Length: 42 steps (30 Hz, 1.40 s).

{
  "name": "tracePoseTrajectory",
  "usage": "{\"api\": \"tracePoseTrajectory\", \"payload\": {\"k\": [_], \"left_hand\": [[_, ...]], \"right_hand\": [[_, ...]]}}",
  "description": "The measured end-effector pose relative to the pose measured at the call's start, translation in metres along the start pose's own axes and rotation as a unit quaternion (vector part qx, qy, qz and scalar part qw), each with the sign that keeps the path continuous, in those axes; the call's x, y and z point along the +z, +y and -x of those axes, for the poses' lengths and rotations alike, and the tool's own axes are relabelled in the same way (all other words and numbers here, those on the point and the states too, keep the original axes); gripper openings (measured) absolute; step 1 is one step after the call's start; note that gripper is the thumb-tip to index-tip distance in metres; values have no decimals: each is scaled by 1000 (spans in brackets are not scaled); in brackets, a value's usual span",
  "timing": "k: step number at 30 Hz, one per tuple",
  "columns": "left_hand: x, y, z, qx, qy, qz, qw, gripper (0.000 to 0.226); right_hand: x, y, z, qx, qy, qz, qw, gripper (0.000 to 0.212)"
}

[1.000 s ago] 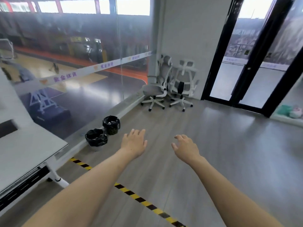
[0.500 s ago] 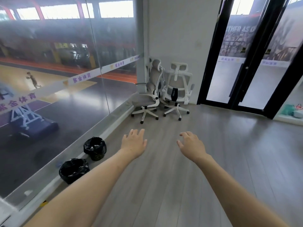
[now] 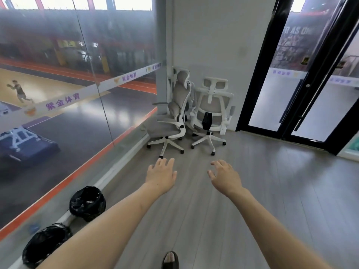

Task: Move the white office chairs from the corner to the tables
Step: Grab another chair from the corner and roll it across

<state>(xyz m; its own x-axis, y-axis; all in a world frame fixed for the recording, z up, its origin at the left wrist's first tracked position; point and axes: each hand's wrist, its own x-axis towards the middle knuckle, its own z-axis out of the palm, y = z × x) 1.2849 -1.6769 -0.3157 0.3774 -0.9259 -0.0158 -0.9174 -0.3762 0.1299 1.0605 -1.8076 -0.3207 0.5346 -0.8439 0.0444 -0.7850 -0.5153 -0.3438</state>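
Both bare arms were stretched forward over the grey wood-plank floor (image 3: 252, 191). The left hand (image 3: 161, 174) was flat with straight fingers held loosely together, gripping nothing. The right hand (image 3: 225, 176) had relaxed, slightly bent fingers spread apart, also holding nothing.

The two white-framed, grey-mesh office chairs stood in the corner at 12 o'clock, well apart from the hands. The left chair (image 3: 174, 115) faced 9 o'clock, towards the glass wall (image 3: 77, 94); the right chair (image 3: 212, 111) showed its back, just beside the first. Whether they touched could not be told.

Two round bins lined with black plastic bags stood along the base of the glass wall: the nearer bin (image 3: 43, 244) at 8 o'clock, the farther bin (image 3: 87, 202) at 9 o'clock. Their contents were not discernible. Black-framed glass doors (image 3: 303, 74) lay at 2 o'clock. A sandalled foot (image 3: 170, 260) showed at 6 o'clock.
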Motion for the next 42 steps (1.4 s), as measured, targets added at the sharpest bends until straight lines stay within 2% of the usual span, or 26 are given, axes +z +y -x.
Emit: {"api": "tracePoseTrajectory", "payload": {"k": [7,12,20,24,30,36,42], "left_hand": [[-19,-8,-222,16,4,13,1000,54],[-22,10,-359,51,-27,8,998,55],[-4,46,-563,101,-37,13,994,56],[8,62,-671,90,-38,8,995,55],[17,79,-808,56,-57,17,997,58],[26,94,-923,58,-64,38,996,51],[43,85,-1051,73,-87,39,993,55]], "right_hand": [[-9,22,-191,43,13,-12,999,48],[-19,50,-308,67,30,-28,997,46],[-11,120,-488,78,23,-19,997,44],[-7,166,-595,76,26,-18,997,44],[-17,211,-745,55,16,1,998,41],[-13,238,-861,38,7,11,999,46],[-1,270,-983,56,11,6,998,40]]}}
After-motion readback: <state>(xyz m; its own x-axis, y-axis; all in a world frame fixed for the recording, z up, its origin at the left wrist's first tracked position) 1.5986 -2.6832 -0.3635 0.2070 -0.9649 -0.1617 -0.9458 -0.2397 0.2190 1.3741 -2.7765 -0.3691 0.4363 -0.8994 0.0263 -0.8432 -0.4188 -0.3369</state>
